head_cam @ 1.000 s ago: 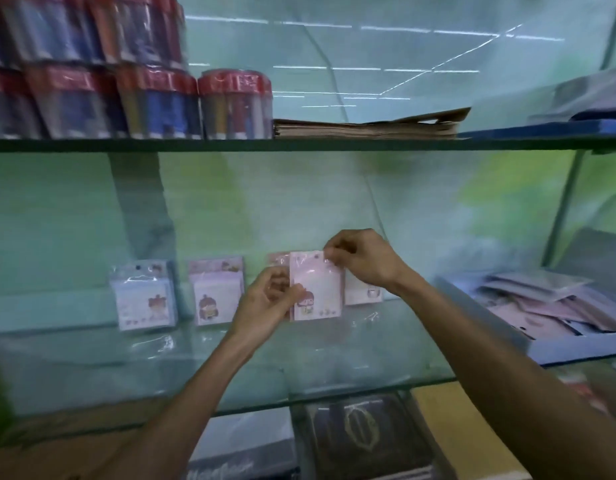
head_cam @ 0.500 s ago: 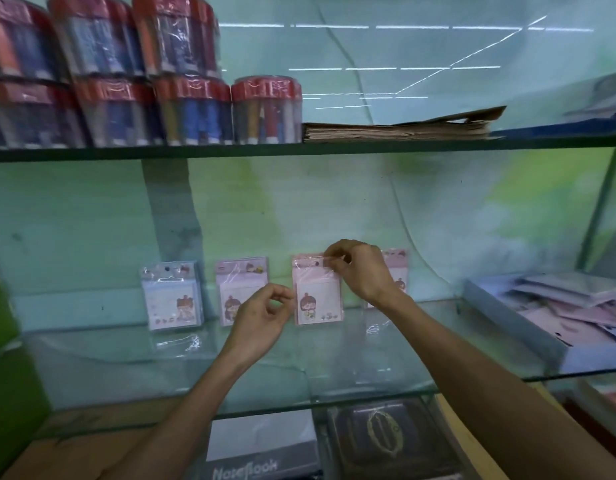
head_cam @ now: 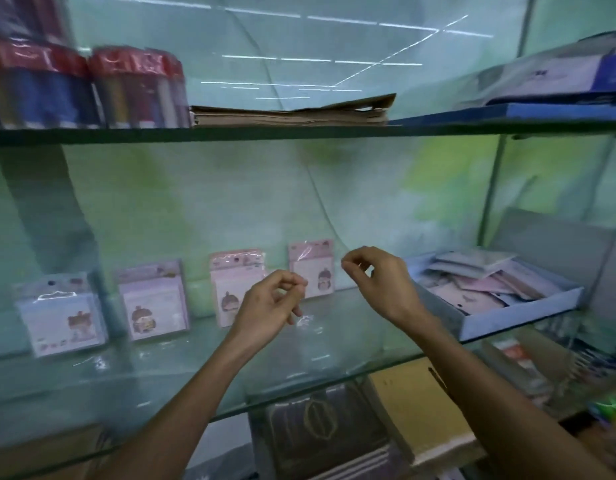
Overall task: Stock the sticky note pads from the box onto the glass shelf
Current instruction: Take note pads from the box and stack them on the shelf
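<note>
Several sticky note pads stand upright in a row at the back of the glass shelf [head_cam: 161, 375]: a blue one [head_cam: 60, 315] far left, a lilac one [head_cam: 154, 299], a pink one [head_cam: 233, 282] and another pink one [head_cam: 311, 268]. My left hand [head_cam: 270, 306] hovers in front of the third pad, fingers curled, holding nothing. My right hand [head_cam: 379, 280] hangs just right of the fourth pad, empty, fingertips loosely pinched. The blue box [head_cam: 521, 315] with several more pads lies on the shelf to the right.
Above is a second glass shelf [head_cam: 299, 133] with red-lidded pen tubs [head_cam: 133, 88], a flat brown paper stack [head_cam: 292, 114] and a blue box [head_cam: 559, 84]. Notebooks [head_cam: 320, 434] lie below the glass. A metal upright [head_cam: 490, 206] stands behind the box.
Both hands have let go of the pink pad and pulled back from it; it now stands alone in the row. The view has swung to the right.
</note>
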### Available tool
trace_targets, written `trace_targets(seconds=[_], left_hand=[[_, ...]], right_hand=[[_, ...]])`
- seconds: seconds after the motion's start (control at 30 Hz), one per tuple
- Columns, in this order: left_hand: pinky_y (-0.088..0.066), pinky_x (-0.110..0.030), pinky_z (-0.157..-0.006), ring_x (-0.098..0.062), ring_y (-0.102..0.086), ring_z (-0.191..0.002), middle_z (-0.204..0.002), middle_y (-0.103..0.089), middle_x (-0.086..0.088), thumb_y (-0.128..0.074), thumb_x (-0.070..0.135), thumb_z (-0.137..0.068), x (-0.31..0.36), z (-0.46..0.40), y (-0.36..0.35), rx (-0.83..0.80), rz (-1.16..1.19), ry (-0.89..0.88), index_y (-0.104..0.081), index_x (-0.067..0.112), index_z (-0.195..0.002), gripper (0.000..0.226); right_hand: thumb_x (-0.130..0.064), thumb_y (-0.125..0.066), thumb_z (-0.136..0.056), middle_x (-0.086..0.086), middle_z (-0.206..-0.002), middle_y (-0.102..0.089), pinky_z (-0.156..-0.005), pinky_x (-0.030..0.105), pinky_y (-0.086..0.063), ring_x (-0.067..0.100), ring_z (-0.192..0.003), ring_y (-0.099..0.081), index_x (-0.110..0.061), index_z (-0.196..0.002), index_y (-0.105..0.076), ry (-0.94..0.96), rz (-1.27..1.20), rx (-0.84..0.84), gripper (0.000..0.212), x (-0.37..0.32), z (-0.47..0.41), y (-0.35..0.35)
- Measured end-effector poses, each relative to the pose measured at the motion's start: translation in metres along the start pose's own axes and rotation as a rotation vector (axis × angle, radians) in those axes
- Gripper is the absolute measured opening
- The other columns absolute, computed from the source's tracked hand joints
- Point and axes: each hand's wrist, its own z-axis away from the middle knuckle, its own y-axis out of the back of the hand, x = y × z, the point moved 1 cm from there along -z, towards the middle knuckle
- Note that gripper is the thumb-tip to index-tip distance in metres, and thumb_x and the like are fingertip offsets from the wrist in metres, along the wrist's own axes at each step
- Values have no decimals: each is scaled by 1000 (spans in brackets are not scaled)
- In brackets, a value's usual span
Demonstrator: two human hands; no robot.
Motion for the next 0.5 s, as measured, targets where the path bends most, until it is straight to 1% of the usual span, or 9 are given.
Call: trace_targets(seconds=[0.07,0.13,0.23,0.3,0.37,0.43,0.47,0.5], left_hand=[[-54,-29,-57,-17,-66,-63,-86,-68,-9,-62,11,-92,8,-8,-26,-26,46,0,-67,14,-94,6],[-53,-29,-55,-16,-64,-61,-88,-66,-9,-61,9,-93,13,-17,-52,-51,88,11,-67,12,-94,7],[-53,-30,-56,-16,-64,-64,-90,-64,-9,-60,10,-93,19,-29,-89,-106,113,7,-67,11,-96,7],[-53,-32,-58,-18,-64,-65,-90,-65,-8,-60,10,-93,25,-36,-110,-128,144,7,-67,12,-95,7],[-53,-32,-57,-15,-64,-62,-89,-65,-6,-60,10,-94,31,-41,-130,-146,164,6,-67,14,-93,8],[-52,-28,-55,-13,-63,-59,-87,-64,-4,-60,10,-94,35,-46,-147,-169,183,10,-67,14,-94,8],[-52,-27,-54,-13,-63,-59,-86,-63,-3,-60,10,-94,36,-47,-154,-178,195,17,-67,12,-95,8],[-52,-26,-54,-13,-63,-58,-86,-63,-2,-60,10,-94,38,-49,-160,-184,208,30,-67,10,-96,7]], right_hand=[[-21,-63,-90,-4,-87,-69,-72,23,-43,13,-79,-62,-17,-91,-70,-8,72,21,9,19,6,18],[-21,-62,-90,0,-91,-70,-75,30,-47,18,-84,-62,-15,-97,-70,-12,164,30,12,38,9,38],[-23,-61,-90,8,-103,-70,-80,40,-50,30,-96,-61,-13,-108,-68,-36,385,3,22,73,9,67],[-25,-63,-88,13,-115,-67,-88,43,-48,37,-105,-59,-12,-115,-67,-80,537,-20,30,95,5,84],[-32,-62,-88,13,-133,-57,-99,46,-41,36,-122,-51,-14,-128,-58,-152,635,-65,45,112,3,100],[-43,-57,-90,12,-148,-39,-107,46,-31,34,-137,-35,-16,-142,-41,-242,732,-140,60,125,1,113],[-48,-55,-90,13,-152,-32,-110,47,-27,33,-140,-29,-16,-145,-34,-297,771,-187,67,128,0,119],[-52,-53,-90,13,-153,-30,-112,48,-25,33,-141,-26,-17,-147,-29,-345,780,-229,71,138,-3,120]])
